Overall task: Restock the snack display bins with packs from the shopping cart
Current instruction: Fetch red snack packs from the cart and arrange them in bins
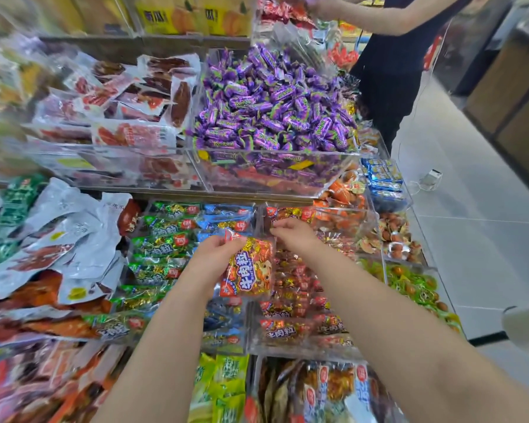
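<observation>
Held upright over the left wall of the clear bin of matching packs: one red-and-gold snack pack, gripped at its upper left corner by the left hand, fingers clamped on it. Over that bin's far end, the right hand, fingers curled; cannot tell whether gripping anything. Left of the bin, green packs; beyond it, purple candies.

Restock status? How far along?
Done: the red-pack bin already holds many matching packs. In hand: the left hand grips one red beef-granule pack above it; the right hand is at the bin's far edge. Left: that pack isn't in yet; cart out of view.
</observation>
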A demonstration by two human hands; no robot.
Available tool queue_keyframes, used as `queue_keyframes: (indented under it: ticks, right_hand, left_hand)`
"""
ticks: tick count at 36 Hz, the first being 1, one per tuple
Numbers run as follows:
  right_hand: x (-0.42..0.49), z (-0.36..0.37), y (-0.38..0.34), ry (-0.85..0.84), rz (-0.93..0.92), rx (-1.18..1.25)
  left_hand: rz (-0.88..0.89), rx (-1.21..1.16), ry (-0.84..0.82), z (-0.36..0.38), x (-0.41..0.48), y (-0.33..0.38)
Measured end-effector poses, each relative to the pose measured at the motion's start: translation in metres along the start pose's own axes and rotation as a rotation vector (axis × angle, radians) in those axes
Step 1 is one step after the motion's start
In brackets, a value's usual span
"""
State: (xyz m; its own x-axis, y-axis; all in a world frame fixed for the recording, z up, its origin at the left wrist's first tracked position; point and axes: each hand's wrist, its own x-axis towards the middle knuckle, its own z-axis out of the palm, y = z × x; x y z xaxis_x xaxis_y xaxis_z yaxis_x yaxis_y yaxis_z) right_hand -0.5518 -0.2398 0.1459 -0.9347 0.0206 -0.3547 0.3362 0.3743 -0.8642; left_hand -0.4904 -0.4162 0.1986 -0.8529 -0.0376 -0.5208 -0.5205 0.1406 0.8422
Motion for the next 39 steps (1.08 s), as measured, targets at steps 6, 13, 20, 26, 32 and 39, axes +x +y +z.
queue_keyframes:
  ticks: [6, 13, 20, 26, 32, 39]
  right_hand:
    - [-0.036, -0.026, 0.005, -0.025, -0.082, 0.109]
    - [-0.06, -0.049, 0.007, -0.219, -0.262, -0.205]
    - [-0.053, -0.068, 0.022, 0.008, -0.086, -0.097]
    - [-0.027, -0.04, 0.025, 0.206, 0.054, -0.045]
    - [-0.002, 0.001, 0.039, 0.293, 0.131, -0.288]
    - [0.004, 0.004, 0.05, 0.365, -0.045, -0.035]
  left_hand:
    - [0.059, 0.029, -0.021, 0.013, 0.002, 0.008]
    - [0.302, 0.462, -0.131, 0.032, 0.006, 0.02]
    - [0.467, 0.622, 0.299, 0.03, 0.029, 0.006]
    - [0.257, 1.172, 0.164, 0.033, 0.044, -0.029]
    - [0.237, 1.212, 0.162, 0.036, 0.051, -0.035]
    - [0.194, 1.237, 0.124, 0.036, 0.061, -0.04]
